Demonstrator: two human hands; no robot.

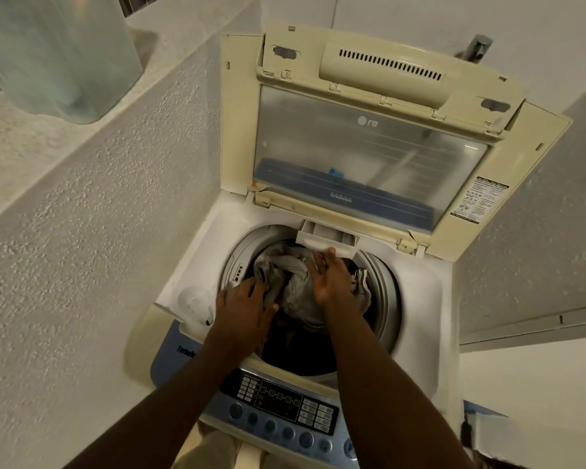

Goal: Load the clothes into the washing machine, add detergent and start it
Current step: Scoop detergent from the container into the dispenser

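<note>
Grey clothes (295,287) in open drum (383,289), left hand (242,308) gripping them; right hand (330,279) flat, pressing

clothes (295,286): grey | lid (379,137): cream | control panel (285,404): blue, black | wall (92,214): speckled off-white

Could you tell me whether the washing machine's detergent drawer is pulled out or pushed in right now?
Pulled out: the detergent drawer juts forward over the drum opening, with its compartments showing.
</note>
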